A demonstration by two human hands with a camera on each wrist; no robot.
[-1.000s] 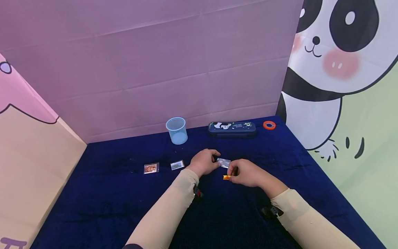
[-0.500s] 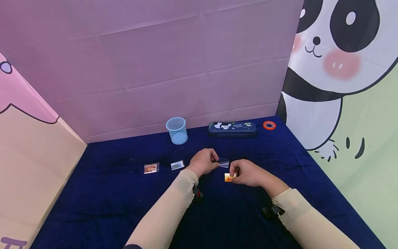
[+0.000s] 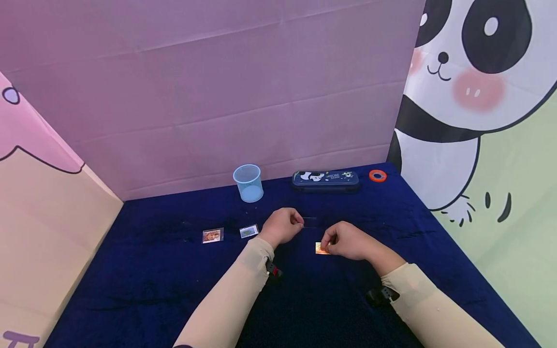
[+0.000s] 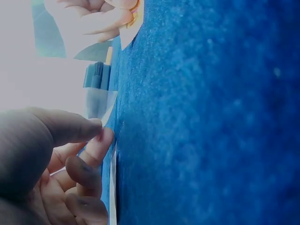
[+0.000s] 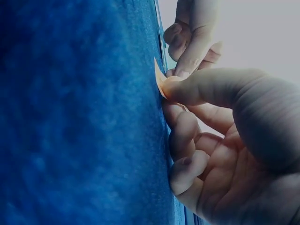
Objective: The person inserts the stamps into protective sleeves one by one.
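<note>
My left hand pinches a small clear plastic sleeve between thumb and forefinger. The sleeve stands out to the right of the fingertips; in the head view only its thin edges show. To the right and slightly nearer, my right hand pinches a small stamp-sized orange and yellow picture card. The card looks slightly bent in the right wrist view, and the fingers cover part of it. Card and sleeve are apart, both low over the dark blue cloth.
Left of my hands lie a reddish picture in a clear sleeve and a blue-green sleeved picture. Along the back stand a light blue plastic cup, a dark blue panda pencil case and a red-orange tape roll.
My left hand has drawn slightly left, and the sleeve has turned from a visible silvery face to thin edges. More of the orange card shows in my right hand, which has shifted slightly right.
</note>
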